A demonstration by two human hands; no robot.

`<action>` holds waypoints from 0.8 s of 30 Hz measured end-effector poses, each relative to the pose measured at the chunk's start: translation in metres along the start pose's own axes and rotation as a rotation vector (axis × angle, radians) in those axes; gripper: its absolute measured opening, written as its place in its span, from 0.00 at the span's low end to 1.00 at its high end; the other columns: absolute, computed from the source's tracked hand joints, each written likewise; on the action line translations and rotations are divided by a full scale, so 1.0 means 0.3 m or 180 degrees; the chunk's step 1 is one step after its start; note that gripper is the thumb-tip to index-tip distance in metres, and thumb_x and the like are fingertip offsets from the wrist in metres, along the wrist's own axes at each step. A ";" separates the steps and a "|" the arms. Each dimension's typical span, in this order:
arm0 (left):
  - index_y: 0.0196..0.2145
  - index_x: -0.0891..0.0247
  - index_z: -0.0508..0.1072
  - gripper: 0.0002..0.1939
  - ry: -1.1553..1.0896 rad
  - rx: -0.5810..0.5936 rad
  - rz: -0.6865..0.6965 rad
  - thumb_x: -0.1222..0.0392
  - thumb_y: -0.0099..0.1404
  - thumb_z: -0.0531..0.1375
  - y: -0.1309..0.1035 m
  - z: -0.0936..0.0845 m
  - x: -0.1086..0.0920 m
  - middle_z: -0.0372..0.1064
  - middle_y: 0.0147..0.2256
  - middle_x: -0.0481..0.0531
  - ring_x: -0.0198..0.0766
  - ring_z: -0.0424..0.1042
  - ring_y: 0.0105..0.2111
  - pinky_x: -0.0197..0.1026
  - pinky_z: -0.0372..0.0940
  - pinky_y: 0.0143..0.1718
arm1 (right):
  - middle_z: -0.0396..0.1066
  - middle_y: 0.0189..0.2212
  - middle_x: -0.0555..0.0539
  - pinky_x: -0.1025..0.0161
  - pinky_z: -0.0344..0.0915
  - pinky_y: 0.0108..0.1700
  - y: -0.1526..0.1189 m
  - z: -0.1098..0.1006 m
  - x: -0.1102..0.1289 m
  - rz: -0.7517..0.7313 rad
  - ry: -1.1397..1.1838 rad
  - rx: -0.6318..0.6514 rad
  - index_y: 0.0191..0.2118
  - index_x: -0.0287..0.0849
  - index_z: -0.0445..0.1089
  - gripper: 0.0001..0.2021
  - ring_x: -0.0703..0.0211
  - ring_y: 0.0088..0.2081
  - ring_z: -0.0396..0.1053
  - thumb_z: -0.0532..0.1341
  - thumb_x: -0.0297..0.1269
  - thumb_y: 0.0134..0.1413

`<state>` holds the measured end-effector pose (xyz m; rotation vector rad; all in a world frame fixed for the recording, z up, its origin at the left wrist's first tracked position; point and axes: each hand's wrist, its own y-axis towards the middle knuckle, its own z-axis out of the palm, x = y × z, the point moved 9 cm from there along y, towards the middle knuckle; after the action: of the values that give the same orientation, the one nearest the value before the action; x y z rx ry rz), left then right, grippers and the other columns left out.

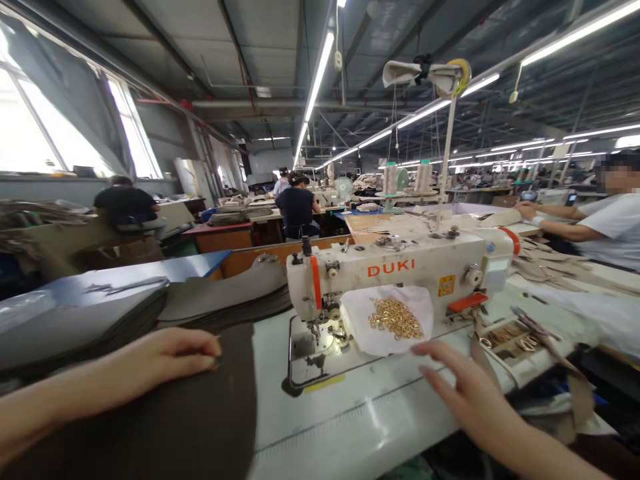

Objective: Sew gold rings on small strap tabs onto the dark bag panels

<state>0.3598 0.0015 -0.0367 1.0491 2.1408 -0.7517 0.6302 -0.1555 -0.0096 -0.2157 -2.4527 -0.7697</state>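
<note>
My left hand (173, 353) is over a dark brown fabric panel (220, 407) at the left of the sewing table. Its thumb and fingers are closed together at the tips; whatever they pinch is too small to make out. On the right, my right hand (465, 383) reaches toward a white sheet (360, 320) bearing a heap of small gold metal rings (397, 318). The fingers of that hand are apart and hold nothing. Behind the sheet stands a white sewing machine (425, 267), its needle area just left of the rings.
Stacked dark fabric pieces (225, 293) lie left of the machine. A small tray (515, 343) with metal fittings sits at the right, a tan strap (575, 380) hanging beside it. Thread cones (390, 179) stand behind. A person (607, 220) works at the right; others sit farther back.
</note>
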 end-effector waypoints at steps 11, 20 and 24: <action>0.28 0.62 0.76 0.09 0.0845 0.0437 0.0014 0.56 0.52 0.59 0.302 -0.147 0.071 0.73 0.27 0.47 0.41 0.70 0.31 0.37 0.63 0.34 | 0.63 0.56 0.37 0.60 0.52 0.61 0.043 0.567 0.367 -0.1633 0.0109 0.1879 0.56 0.32 0.64 0.24 0.50 0.58 0.59 0.58 0.41 0.58; 0.34 0.59 0.74 0.10 0.0858 -0.1248 0.0646 0.59 0.62 0.52 0.209 -0.193 0.092 0.72 0.42 0.52 0.41 0.70 0.44 0.42 0.63 0.50 | 0.69 0.51 0.37 0.59 0.65 0.51 0.029 0.675 0.378 -0.2500 -0.0364 0.1541 0.53 0.32 0.66 0.28 0.49 0.52 0.66 0.53 0.53 0.60; 0.35 0.58 0.74 0.10 0.0704 -0.1498 0.0678 0.60 0.65 0.52 0.187 -0.162 0.134 0.74 0.37 0.51 0.40 0.72 0.39 0.39 0.67 0.44 | 0.72 0.48 0.39 0.58 0.64 0.52 0.045 0.667 0.361 -0.2373 -0.0127 0.1381 0.49 0.35 0.70 0.25 0.49 0.49 0.68 0.55 0.53 0.58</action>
<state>0.3731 0.0842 -0.0473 1.1102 2.1887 -0.0229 0.4518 -0.0319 -0.0798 0.8913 -2.6593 -0.4803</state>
